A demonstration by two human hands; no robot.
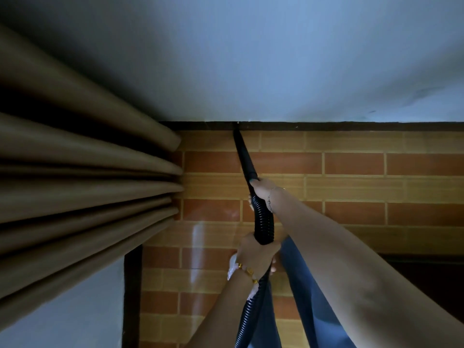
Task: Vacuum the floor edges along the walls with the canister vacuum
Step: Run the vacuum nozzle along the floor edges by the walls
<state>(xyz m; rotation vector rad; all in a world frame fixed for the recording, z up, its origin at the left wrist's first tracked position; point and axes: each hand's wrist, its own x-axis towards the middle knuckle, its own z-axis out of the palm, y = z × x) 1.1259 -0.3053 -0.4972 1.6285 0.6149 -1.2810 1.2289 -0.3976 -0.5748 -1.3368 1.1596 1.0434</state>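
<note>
Tapering black nozzle (243, 151) meets dark baseboard (351, 126); ribbed hose (263, 219).

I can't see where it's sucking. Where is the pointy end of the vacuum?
In the head view, the nozzle tip is up at centre, at the dark baseboard where the tiled floor meets the wall, right of the curtain.

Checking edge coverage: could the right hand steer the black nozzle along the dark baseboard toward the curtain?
Probably yes: right hand grips the black nozzle, tip at the dark baseboard; bare tiles lead to the brown curtain.
</note>
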